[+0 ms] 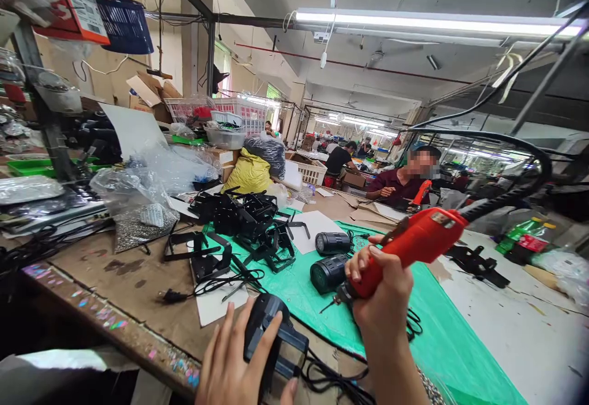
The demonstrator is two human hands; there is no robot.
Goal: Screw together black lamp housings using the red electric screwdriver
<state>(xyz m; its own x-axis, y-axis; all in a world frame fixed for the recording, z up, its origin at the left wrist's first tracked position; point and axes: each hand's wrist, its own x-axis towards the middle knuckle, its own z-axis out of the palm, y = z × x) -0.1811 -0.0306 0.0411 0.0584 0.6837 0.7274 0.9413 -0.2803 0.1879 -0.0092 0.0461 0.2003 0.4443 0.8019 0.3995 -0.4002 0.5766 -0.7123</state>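
The near part of the black plastic lamp with a rounded housing (273, 305) is covered by the left hand (234, 356) and cut off by the lower picture edge; its underside cannot be made out. The left hand is opened — fingers spread and laid across the housing. The red, thick-bodied power screwdriver (423, 236) is gripped firmly in the right hand (384, 282), its middle partly hidden by the fingers. The lamp is placed at the near edge of the brown wooden tabletop (105, 264), beneath the left hand; the screwdriver's slim metal bit (327, 307) is held apart from it.
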